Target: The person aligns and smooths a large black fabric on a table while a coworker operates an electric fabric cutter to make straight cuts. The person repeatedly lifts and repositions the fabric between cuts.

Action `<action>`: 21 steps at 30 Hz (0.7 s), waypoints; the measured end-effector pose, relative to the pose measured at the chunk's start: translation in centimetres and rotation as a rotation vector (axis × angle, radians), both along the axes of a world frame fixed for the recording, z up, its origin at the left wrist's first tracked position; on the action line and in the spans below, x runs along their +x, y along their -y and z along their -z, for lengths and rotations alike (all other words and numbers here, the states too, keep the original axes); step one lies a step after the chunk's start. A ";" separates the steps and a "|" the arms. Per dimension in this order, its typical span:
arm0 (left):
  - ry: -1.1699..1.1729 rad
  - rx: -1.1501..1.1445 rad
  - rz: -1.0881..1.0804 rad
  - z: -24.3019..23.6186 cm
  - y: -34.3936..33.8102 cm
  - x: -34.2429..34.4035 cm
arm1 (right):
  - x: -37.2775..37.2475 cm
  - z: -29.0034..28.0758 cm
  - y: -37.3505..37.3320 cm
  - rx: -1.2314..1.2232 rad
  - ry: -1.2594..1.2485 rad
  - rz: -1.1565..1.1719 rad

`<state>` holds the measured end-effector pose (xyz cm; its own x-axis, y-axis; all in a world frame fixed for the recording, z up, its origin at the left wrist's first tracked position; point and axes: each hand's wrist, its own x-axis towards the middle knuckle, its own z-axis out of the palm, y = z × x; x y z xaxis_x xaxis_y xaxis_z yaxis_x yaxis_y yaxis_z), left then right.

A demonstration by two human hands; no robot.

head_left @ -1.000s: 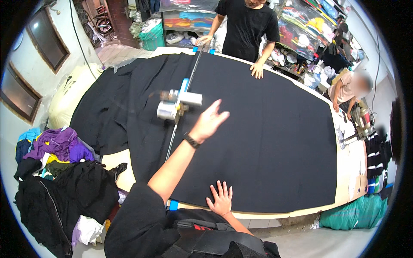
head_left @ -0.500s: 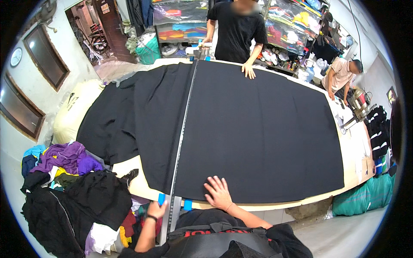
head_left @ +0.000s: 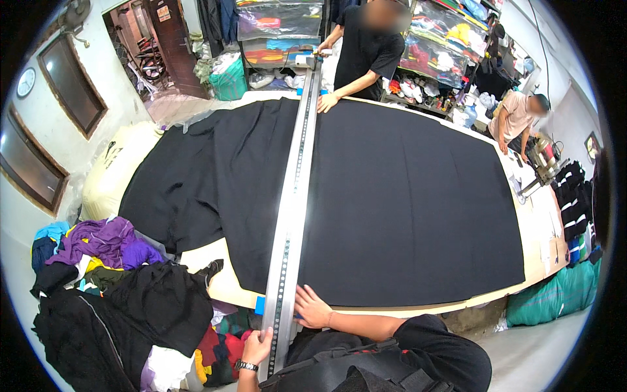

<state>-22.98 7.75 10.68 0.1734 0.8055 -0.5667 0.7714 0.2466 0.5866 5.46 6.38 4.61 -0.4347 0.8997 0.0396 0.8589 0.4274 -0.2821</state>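
A long silver metal rail (head_left: 290, 215) with a perforated strip crosses the black fabric (head_left: 409, 202) on the pale table (head_left: 212, 268), from my side to the far end. My left hand (head_left: 257, 347) grips the rail's near end, thumb on top. Just right of the rail, my right hand (head_left: 312, 307) lies with fingers apart at the fabric's near edge, fingertips by the rail's side. At the rail's far end sits a small cutting machine (head_left: 303, 60), held by a co-worker in black (head_left: 362, 55), whose other hand (head_left: 327, 102) is beside the rail.
A second person (head_left: 514, 117) leans over the right end beside a machine (head_left: 543, 160). Garment piles (head_left: 104, 313) lie at lower left, a cream sack (head_left: 111, 170) behind them. Shelves of bagged fabrics (head_left: 277, 26) stand behind; a green bundle (head_left: 548, 294) is under the table's right end.
The cutting machine has gone from mid-rail to the far end. My left hand has come back and taken the rail's near end; my right hand moved left. The rail's broad face now shows.
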 end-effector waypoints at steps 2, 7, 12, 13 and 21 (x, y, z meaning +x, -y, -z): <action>0.025 -0.047 -0.045 -1.7 0.3 -0.3 | -1.1 1.0 -1.2 -0.066 -0.035 -0.130; 0.030 0.023 0.030 -1.9 -0.1 -0.4 | -2.0 2.2 -2.3 -0.131 -0.199 -0.273; -0.253 -0.096 0.281 2.7 -3.9 -0.1 | 3.3 -0.2 2.6 -0.227 -0.328 -0.279; -0.217 0.086 0.232 4.0 -5.2 0.6 | 4.6 -1.0 3.8 -0.173 -0.415 -0.176; -0.061 0.841 0.415 12.0 -16.3 5.7 | 9.8 -5.9 10.1 -0.102 -0.465 0.568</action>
<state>-17.32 24.10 -1.36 0.5276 0.8350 0.1561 0.7380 -0.5415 0.4027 15.21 -3.77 10.48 0.1396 0.9902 0.0100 0.7222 -0.0949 -0.6851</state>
